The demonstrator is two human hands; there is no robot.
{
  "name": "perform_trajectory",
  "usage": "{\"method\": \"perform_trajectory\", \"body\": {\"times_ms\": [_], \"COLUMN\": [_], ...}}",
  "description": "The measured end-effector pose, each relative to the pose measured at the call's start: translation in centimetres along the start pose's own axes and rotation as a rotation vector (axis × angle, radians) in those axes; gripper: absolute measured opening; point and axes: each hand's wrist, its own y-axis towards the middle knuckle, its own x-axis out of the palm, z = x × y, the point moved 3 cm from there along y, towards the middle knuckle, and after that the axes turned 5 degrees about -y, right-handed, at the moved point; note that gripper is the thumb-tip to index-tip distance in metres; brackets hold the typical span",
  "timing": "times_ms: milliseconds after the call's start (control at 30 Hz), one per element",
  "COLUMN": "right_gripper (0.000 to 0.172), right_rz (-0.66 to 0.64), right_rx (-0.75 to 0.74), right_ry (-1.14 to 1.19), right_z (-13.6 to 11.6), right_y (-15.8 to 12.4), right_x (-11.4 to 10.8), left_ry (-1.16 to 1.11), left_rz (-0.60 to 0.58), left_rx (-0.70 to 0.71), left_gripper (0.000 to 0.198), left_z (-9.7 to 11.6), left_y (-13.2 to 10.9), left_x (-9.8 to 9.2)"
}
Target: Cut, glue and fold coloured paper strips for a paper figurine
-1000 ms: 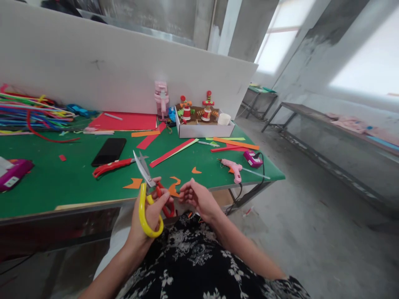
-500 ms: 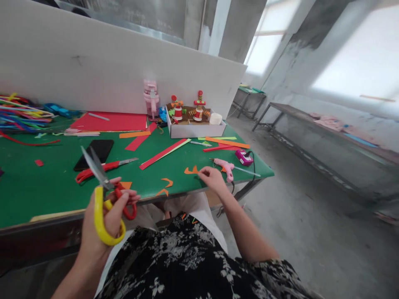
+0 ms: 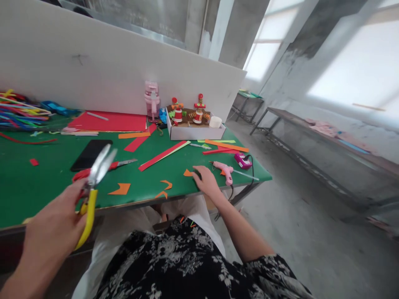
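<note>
- Scissors, head view: one pair, in the left hand at the near edge of the green table; blurred blades parted, tips near the phone.
- Left fingers: closed around the handles.
- Right hand: fingers bent, tips beside one orange piece; cannot tell whether they grip it.
- Near edge: three further orange pieces just inside it.
- Room: green surface shows between these and one red strip.
- Right end: one glue gun, one purple adapter.
- Rear: one white box, two figures inside.
</note>
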Motion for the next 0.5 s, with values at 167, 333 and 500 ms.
{"method": "perform_trajectory", "body": {"times_ms": [167, 333, 500], "right_gripper": [0.054, 0.055, 0.055], "right_rz": [-0.093, -0.066, -0.015], "right_rx": [-0.202, -0.198, -0.249], "right_ry": [-0.154, -0.226, -0.127], "right_z": [-1.8, -2.1, -4.2], "right_y": [-0.5, -0.7, -2.5], "right_x": [1.7, 1.3, 1.6], "left_ry": [0.099, 0.078, 0.129], "left_rz": [-0.286, -0.327, -0.148], "left_rx": [0.190, 0.297, -0.053], "left_gripper": [0.054, 0.059, 0.054], "left_z": [0.9, 1.7, 0.1], "left_y": [0.5, 0.4, 0.4], "left_x": [3.1, 5.1, 1.1]}}
